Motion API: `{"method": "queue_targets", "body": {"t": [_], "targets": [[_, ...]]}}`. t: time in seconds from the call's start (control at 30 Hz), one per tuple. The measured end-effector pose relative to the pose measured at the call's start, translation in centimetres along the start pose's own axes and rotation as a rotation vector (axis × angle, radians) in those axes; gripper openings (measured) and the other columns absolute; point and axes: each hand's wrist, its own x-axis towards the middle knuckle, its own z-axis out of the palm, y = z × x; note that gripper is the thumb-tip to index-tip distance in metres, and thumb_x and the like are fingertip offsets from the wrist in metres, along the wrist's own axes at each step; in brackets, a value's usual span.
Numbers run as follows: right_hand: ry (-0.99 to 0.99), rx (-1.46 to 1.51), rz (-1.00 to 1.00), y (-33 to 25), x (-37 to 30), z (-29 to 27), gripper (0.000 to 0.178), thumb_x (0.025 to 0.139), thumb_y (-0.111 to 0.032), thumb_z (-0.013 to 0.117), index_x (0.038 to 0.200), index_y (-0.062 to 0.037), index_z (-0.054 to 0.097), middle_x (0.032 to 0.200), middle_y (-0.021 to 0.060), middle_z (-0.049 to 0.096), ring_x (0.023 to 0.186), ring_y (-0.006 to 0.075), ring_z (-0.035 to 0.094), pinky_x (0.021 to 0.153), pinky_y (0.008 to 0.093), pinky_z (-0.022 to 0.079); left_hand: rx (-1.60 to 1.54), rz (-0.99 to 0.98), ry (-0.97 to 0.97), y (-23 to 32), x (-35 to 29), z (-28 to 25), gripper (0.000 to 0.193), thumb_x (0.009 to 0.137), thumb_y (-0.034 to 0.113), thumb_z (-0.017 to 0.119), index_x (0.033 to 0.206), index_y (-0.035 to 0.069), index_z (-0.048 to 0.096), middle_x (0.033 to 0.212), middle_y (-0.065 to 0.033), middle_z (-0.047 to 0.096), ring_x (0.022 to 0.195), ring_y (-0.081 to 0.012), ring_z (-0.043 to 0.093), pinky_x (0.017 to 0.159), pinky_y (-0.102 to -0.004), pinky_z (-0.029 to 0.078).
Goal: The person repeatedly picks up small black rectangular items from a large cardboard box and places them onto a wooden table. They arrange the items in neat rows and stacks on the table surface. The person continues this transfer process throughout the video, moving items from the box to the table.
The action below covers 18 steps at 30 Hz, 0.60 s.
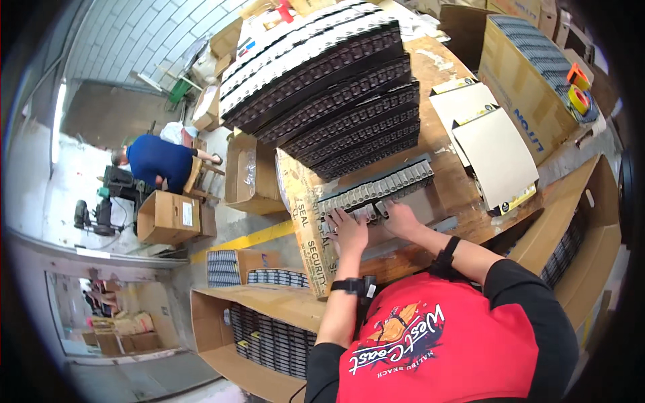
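On the wooden table in front of me lies a tray with a long row of small grey-and-white pieces set side by side. My left hand rests on a shorter row at the near left, its fingers spread over the pieces. Just to its right, my right hand is closed on a small silver-and-dark piece, held upright near the shorter row. Its exact kind is too small to make out. Directly beyond stands a tall stack of black trays filled with similar pieces.
Flat cream cardboard sheets lie to the right. An orange-and-yellow tape dispenser sits on a packed carton. Open cartons of dark packs surround the table. At the far left, a person in blue bends beside a stool.
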Motion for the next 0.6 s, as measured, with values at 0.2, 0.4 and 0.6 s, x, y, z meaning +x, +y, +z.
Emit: {"method": "queue_targets", "body": {"t": [0.2,0.4,0.6], "targets": [[-0.163,0.286,-0.140,1.9,0.5,1.4,0.030,0.068,-0.018,0.069,0.090,0.0017,0.062,0.081,0.0184,0.062,0.074,0.0256,0.060,0.068,0.0355,0.048,-0.819,0.157,-0.204,-8.9,-7.9,-12.3,0.051,0.089,0.020,0.054,0.130,-0.006,0.038,0.131,-0.0212,0.044,0.125,-0.0289,0.039,0.103,-0.0338,0.030],[0.061,0.047,-0.326,6.6,0.1,4.7,0.026,0.070,-0.005,0.055,0.093,0.0053,0.057,0.087,0.0247,0.059,0.083,0.0401,0.056,0.075,0.0400,0.045,-1.015,-0.308,0.493,-22.5,-24.7,-23.0,0.041,0.090,0.019,0.053,0.125,-0.002,0.047,0.114,-0.0107,0.058,0.105,-0.0206,0.055,0.091,-0.0336,0.042],[-0.227,-0.521,-0.271,-2.3,0.0,-1.1,0.023,0.071,-0.009,0.058,0.092,0.0005,0.058,0.089,0.0238,0.058,0.087,0.0407,0.056,0.076,0.0465,0.044,-1.013,-0.815,1.001,-31.8,-40.2,-21.4,0.043,0.090,0.028,0.053,0.121,-0.002,0.051,0.106,-0.0137,0.060,0.098,-0.0211,0.059,0.084,-0.0319,0.045]]}}
